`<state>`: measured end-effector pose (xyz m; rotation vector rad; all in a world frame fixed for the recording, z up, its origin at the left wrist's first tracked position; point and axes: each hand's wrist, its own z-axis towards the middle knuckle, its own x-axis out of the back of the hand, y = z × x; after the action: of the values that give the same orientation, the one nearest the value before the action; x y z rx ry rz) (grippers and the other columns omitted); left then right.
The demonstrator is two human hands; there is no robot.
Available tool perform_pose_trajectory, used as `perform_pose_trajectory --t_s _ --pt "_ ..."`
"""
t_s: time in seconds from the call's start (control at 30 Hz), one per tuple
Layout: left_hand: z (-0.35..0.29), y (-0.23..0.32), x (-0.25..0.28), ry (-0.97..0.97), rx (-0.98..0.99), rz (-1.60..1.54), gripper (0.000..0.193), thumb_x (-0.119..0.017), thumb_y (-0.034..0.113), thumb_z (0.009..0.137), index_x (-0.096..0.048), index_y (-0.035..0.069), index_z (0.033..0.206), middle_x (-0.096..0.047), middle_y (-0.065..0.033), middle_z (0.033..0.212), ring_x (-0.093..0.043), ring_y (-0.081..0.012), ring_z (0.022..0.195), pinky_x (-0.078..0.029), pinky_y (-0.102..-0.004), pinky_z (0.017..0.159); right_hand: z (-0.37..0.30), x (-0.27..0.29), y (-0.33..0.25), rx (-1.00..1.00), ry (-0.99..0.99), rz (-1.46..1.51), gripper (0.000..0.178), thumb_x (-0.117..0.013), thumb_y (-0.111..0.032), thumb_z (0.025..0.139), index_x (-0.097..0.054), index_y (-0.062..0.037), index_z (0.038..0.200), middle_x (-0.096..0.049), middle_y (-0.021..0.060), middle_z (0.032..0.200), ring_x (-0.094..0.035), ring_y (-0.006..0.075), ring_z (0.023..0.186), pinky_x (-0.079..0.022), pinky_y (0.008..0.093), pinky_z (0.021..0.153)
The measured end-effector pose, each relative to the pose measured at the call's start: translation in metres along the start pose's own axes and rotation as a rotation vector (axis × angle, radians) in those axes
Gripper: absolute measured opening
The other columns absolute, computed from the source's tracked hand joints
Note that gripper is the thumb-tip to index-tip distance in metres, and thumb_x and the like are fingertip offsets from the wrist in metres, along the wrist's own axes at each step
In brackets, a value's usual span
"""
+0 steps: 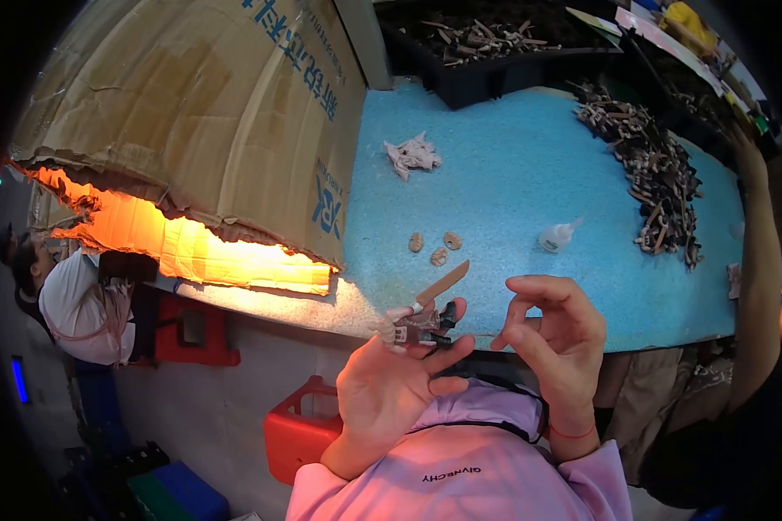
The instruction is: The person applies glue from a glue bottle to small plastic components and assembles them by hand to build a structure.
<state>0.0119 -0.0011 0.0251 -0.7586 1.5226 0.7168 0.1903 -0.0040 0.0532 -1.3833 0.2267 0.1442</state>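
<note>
left hand (pixel 384 389) holds figurine (pixel 420 330), right hand (pixel 561 340) apart (both at table edge (pixel 669 342)).

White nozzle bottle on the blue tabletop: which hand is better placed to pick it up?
Probably the right hand: it is nearer the bottle, while the left hand holds the small grey-and-black figure.

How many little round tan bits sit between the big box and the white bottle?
3: a left bit, a right bit, and a lower bit nearer the person. None seems hidden.
</note>
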Motion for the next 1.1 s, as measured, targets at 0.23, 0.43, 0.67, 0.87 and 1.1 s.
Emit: perform_pose_trajectory --t_s 0.23,0.43,0.67,0.87,1.1 --pt "-0.0017 -0.0003 -0.0021 0.011 0.026 -0.118 0.056 -0.043 0.033 0.089 -0.028 0.003 0.134 -0.023 -0.0195 0.140 -0.037 -0.0360 0.121 -0.046 -0.0484 0.085 0.0011 -0.0014 0.0064 -0.079 -0.033 0.150 0.024 -0.053 0.007 0.081 -0.053 0.0087 0.105 -0.057 0.0116 0.079 -0.057 0.0145 0.070 -0.053 0.0264 0.059" --pt "-0.0018 -0.0007 -0.0023 0.030 0.039 -0.121 0.054 -0.043 0.033 0.090 -0.029 0.005 0.134 -0.024 -0.0200 0.139 -0.038 -0.0353 0.120 -0.047 -0.0471 0.084 0.0008 0.0025 0.0054 -0.126 -0.091 0.264 0.025 -0.046 0.003 0.087 -0.050 0.0109 0.110 -0.060 0.0146 0.084 -0.060 0.0154 0.076 -0.054 0.0270 0.067" --pt "-0.0030 -0.0006 -0.0008 0.031 -0.031 -0.047 0.055 -0.043 0.034 0.090 -0.027 0.005 0.134 -0.024 -0.0207 0.139 -0.038 -0.0360 0.120 -0.048 -0.0476 0.083 0.0012 0.0012 0.0077 -0.150 -0.122 0.322 0.028 -0.046 0.001 0.088 -0.047 0.0104 0.114 -0.060 0.0157 0.085 -0.060 0.0163 0.076 -0.054 0.0267 0.069" --pt "-0.0040 -0.0019 -0.0020 0.012 -0.047 -0.025 0.057 -0.041 0.037 0.091 -0.025 0.005 0.135 -0.023 -0.0205 0.140 -0.038 -0.0353 0.120 -0.048 -0.0473 0.083 -0.0003 0.0005 0.0099 -0.095 -0.084 0.276 0.026 -0.051 0.008 0.081 -0.051 0.0101 0.107 -0.057 0.0135 0.086 -0.058 0.0149 0.075 -0.053 0.0253 0.066" --pt "-0.0055 -0.0015 0.0029 -0.087 0.049 -0.133 0.057 -0.037 0.041 0.092 -0.026 0.005 0.135 -0.022 -0.0218 0.139 -0.043 -0.0359 0.116 -0.049 -0.0460 0.080 -0.0071 -0.0017 0.0057 0.042 -0.060 0.090 0.023 -0.055 0.013 0.075 -0.058 0.0079 0.097 -0.054 0.0117 0.086 -0.056 0.0138 0.073 -0.051 0.0233 0.065"
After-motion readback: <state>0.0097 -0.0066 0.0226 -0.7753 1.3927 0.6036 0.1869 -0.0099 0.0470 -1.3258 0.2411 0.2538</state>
